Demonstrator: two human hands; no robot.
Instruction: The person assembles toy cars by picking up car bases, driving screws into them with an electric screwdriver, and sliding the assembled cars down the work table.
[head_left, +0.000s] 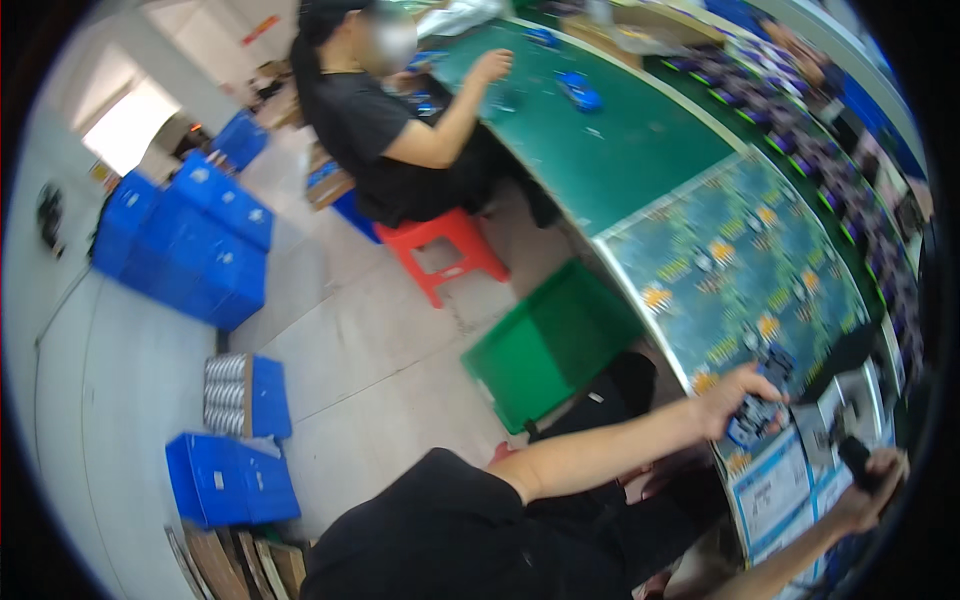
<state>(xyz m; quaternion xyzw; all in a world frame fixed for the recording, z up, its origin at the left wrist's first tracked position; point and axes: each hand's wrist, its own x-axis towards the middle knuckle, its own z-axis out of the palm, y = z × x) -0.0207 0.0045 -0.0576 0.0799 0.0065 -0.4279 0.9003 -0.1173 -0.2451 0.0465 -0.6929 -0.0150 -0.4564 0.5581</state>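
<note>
My left hand (735, 398) is closed round a blue and grey toy car part (752, 420) at the near edge of the table. Just beyond the fingers lies another dark blue-grey piece (776, 362) on the patterned mat. Farther right, my right hand (878, 488) is closed on a black, blunt-ended object (855, 455); its exact kind is not clear. Between the hands stands a grey metal fixture (850, 405), partly blurred. Blue-and-white printed boxes or sheets (775, 495) lie below it, beside my right forearm.
A conveyor line of purple-black toy vehicles (830, 185) runs along the table's far side. At the green table (640, 150) a person in black sits on a red stool (440, 245). A blue toy car (578, 92) lies there. A green crate (550, 345) and blue bins (190, 245) stand on the floor.
</note>
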